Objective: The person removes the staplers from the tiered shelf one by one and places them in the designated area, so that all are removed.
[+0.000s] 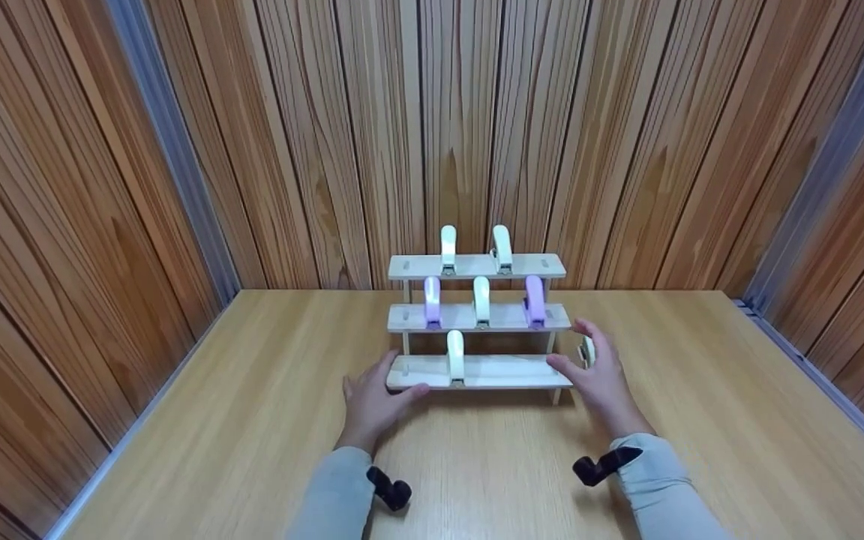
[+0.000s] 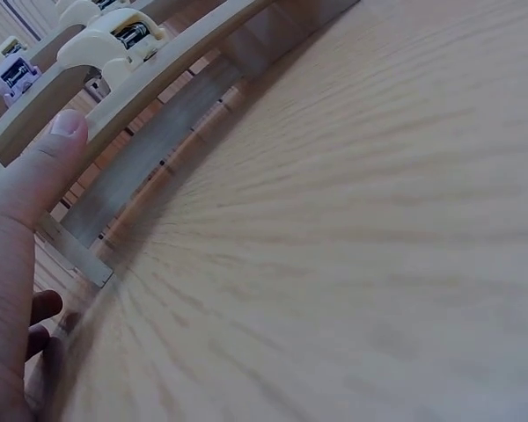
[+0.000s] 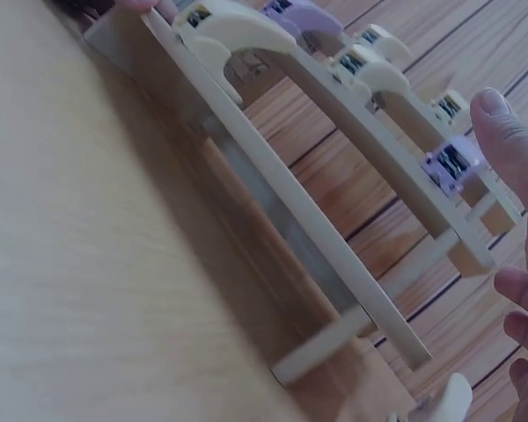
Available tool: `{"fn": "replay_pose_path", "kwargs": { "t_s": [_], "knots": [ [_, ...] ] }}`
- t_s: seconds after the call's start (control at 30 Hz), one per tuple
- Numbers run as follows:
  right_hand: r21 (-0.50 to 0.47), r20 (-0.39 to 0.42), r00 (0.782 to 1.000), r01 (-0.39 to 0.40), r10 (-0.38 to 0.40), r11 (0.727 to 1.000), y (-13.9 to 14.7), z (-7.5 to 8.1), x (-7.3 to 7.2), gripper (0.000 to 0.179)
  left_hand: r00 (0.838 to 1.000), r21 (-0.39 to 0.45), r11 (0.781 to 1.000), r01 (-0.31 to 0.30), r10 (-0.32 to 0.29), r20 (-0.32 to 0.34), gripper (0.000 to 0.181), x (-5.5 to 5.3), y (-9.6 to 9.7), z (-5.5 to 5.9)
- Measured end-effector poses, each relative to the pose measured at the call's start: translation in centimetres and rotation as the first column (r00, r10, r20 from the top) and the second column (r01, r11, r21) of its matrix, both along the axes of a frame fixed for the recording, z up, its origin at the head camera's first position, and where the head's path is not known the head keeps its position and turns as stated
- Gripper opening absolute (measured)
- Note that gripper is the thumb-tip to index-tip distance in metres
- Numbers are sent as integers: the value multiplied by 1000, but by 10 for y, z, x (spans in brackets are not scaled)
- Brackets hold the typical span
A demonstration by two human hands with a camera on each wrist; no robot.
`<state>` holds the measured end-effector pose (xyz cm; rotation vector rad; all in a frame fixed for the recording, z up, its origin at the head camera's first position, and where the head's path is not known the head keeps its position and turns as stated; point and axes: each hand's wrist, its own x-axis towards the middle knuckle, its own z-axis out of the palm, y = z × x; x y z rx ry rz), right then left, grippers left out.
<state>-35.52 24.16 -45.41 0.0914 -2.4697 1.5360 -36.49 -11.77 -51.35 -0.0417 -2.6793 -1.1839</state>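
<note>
A three-tier wooden stand [image 1: 507, 371] holds several small staplers. My left hand [image 1: 377, 401] grips the left end of its bottom tier, the thumb over the front edge and the other fingers beyond the left side. My right hand [image 1: 603, 375] is at the right end with fingers spread; in the right wrist view its thumb [image 3: 510, 141] is apart from the boards. One pale stapler [image 1: 456, 358] stands on the bottom tier. Another pale stapler [image 1: 588, 350] is beside the stand, partly hidden by my right hand.
On the middle tier a pale stapler [image 1: 481, 302] stands between a purple stapler [image 1: 432, 301] and another purple stapler [image 1: 534, 301]. Two pale ones share the top tier [image 1: 469, 265]. A wood-plank wall [image 1: 454, 112] rises behind the table [image 1: 267, 390].
</note>
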Motion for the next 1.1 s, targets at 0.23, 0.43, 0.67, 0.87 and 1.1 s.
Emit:
{"fn": "replay_pose_path", "kwargs": {
  "t_s": [0.23,0.43,0.67,0.87,1.1],
  "knots": [
    [-60,-64,997,48,-52,997,-19,-6,2,97,1000,20,1000,4,-4,0,102,0,0,1],
    [-134,-67,998,-8,-1,991,-36,-8,5,82,1000,-4,1000,-6,6,-8,102,0,-1,2],
    [-110,-68,997,-38,31,993,-56,-16,8,73,1000,-11,1000,-3,3,-17,101,2,1,-2],
    [-56,-78,995,-70,66,996,-76,-20,10,71,1000,-4,1000,-6,6,-14,100,3,0,-4],
    [-36,-87,991,-107,103,994,-97,-20,8,74,1000,1,1000,-3,3,-9,101,0,0,-1]
  ]
}}
